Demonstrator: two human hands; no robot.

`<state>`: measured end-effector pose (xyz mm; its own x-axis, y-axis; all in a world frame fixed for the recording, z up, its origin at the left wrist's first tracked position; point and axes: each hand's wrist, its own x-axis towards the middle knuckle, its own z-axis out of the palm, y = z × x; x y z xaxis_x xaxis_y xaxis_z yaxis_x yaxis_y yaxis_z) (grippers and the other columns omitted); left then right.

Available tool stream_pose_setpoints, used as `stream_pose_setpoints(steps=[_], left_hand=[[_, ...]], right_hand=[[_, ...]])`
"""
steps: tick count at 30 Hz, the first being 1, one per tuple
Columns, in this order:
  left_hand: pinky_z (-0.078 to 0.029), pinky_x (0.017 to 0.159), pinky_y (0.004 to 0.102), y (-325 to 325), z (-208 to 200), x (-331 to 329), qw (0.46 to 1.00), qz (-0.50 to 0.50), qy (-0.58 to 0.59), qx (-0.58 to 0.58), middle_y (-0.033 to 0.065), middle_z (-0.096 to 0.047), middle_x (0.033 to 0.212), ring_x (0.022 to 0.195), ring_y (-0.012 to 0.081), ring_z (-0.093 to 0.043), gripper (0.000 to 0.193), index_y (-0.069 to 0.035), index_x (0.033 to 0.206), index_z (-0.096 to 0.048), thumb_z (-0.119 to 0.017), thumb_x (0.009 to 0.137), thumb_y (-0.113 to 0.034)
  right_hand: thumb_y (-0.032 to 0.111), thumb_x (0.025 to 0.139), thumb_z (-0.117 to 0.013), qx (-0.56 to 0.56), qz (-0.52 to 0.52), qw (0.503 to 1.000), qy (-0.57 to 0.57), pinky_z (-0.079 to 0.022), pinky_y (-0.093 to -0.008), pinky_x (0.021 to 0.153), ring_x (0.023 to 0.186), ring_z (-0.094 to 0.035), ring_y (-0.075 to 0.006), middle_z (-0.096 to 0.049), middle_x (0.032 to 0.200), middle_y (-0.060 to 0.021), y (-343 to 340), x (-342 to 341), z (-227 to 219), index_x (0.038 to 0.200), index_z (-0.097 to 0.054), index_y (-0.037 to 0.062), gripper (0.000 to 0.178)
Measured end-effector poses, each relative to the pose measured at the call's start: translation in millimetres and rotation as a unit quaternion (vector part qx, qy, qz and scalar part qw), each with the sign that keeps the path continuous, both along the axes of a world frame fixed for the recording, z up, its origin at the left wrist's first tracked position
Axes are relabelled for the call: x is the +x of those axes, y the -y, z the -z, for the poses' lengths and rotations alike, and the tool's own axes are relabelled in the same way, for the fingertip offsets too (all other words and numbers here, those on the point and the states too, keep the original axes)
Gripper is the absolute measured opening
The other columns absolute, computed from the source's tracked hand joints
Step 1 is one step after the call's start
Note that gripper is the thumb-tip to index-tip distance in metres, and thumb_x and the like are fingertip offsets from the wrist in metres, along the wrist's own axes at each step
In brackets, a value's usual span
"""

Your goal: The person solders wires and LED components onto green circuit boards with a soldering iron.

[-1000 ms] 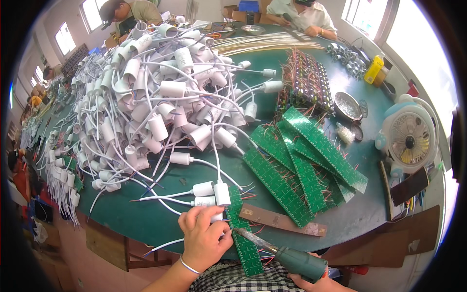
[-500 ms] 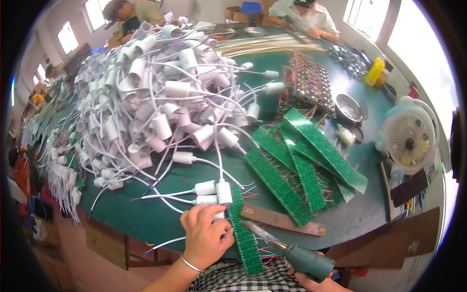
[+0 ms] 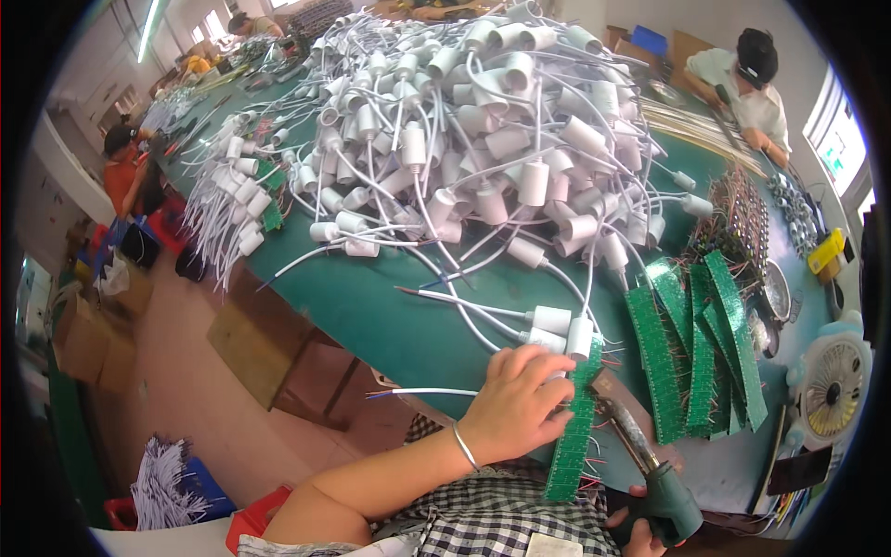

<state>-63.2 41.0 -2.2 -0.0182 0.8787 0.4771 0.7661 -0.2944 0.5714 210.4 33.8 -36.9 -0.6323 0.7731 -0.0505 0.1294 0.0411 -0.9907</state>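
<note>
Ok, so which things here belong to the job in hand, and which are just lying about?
Seemingly in use:
green-handled tool, in the right hand
green board strip, by the left hand
white cabled sockets
spare green boards

Apparently just about:
white fan
yellow container
blue box

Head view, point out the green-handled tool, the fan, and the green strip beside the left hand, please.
Green-handled tool (image 3: 668, 496): head view, on the handle's upper half.
Fan (image 3: 832, 394): head view, on the middle of the front grille.
Green strip (image 3: 575, 438): head view, on its face, about midway along.
</note>
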Motion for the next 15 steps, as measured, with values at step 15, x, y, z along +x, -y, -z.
stream_pose_setpoints(steps=[15], left_hand=[[-0.045, 0.090, 0.0405, -14.8, -24.2, -302.8, 0.808, -0.504, -0.025, -0.305, 0.0240, -0.058, 0.120, 0.106, 0.0369, -0.059, 0.069, -0.002, 0.127, -0.048, -0.057, 0.083, -0.055]], right_hand=[[0.018, 0.083, -0.064, -0.024, 0.075, 0.996, -0.038, -0.051, -0.0336, 0.064, 0.073, -0.063, -0.0240, -0.062, 0.107, -0.0145, 11.0, -1.8, 4.2, 0.125, -0.048, -0.0006, 0.048]])
